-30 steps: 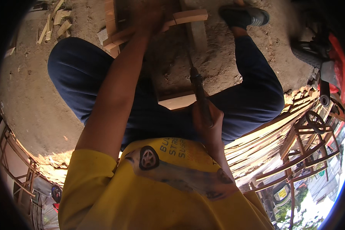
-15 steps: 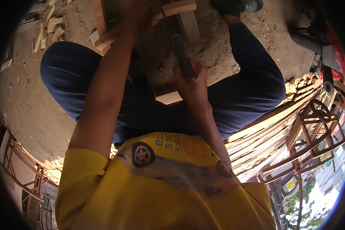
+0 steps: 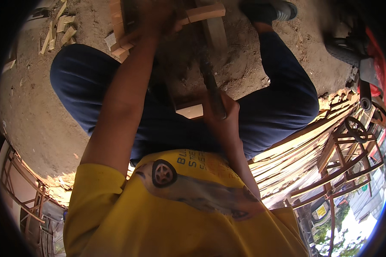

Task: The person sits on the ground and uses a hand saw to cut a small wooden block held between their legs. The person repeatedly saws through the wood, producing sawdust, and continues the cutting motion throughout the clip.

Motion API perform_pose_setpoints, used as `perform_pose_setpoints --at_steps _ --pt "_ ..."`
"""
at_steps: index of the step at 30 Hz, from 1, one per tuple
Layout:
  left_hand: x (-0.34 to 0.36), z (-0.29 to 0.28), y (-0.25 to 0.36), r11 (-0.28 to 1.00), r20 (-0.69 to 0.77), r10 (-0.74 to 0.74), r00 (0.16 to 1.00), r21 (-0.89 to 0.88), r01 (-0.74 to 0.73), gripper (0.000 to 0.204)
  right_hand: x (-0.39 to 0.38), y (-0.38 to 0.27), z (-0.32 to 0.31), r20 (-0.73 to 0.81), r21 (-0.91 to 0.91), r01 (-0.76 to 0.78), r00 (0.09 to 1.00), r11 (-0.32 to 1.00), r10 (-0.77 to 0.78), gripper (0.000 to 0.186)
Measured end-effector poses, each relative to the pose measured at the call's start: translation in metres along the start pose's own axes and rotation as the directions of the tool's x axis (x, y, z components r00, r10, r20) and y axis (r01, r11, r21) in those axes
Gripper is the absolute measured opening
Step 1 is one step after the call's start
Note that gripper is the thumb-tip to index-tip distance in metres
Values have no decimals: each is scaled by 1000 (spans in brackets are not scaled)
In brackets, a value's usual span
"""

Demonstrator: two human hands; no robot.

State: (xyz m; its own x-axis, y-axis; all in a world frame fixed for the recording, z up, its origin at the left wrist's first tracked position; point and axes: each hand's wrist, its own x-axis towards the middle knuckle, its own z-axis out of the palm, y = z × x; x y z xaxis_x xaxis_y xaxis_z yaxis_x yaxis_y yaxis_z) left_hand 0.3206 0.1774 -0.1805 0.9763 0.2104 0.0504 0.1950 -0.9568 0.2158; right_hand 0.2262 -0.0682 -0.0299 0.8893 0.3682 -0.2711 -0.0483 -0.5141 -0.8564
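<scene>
At the top, my left hand (image 3: pixel 158 19) is dim and blurred around a short light wooden piece (image 3: pixel 206 13) that lies crosswise over other wood. My right hand (image 3: pixel 221 109) is closed on the dark handle of a long, narrow hand tool (image 3: pixel 211 81), pointing away from me toward the wood; its far end is blurred in shadow. A stack of cut wooden pieces (image 3: pixel 118 25) is beside my left hand, and a pale timber (image 3: pixel 216 34) runs beneath the crosswise piece. A light board (image 3: pixel 191 111) lies behind my right hand, between my bent legs.
Wood offcuts (image 3: pixel 60 28) lie on the dirt floor (image 3: pixel 34 107) at upper left. A tyre (image 3: pixel 343 51) and red sheeting (image 3: pixel 375 64) are at right. Long planks (image 3: pixel 287 171) and wooden frames (image 3: pixel 347 158) stand at lower right, another frame (image 3: pixel 21 180) at lower left.
My right hand with the tool went forward, then partly back toward me, ending a little further forward than a second ago. My left hand stays at the wood.
</scene>
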Motion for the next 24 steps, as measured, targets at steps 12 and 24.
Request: perform_pose_setpoints --at_steps 12,24 --pt "1 7 -6 992 66 -52 996 121 44 44 -11 4 -14 13 -117 158 988 981 -157 18" --pt "-3 69 -19 983 -358 139 924 159 -86 35 -11 -19 -23 67 -121 62 996 991 -55 14"
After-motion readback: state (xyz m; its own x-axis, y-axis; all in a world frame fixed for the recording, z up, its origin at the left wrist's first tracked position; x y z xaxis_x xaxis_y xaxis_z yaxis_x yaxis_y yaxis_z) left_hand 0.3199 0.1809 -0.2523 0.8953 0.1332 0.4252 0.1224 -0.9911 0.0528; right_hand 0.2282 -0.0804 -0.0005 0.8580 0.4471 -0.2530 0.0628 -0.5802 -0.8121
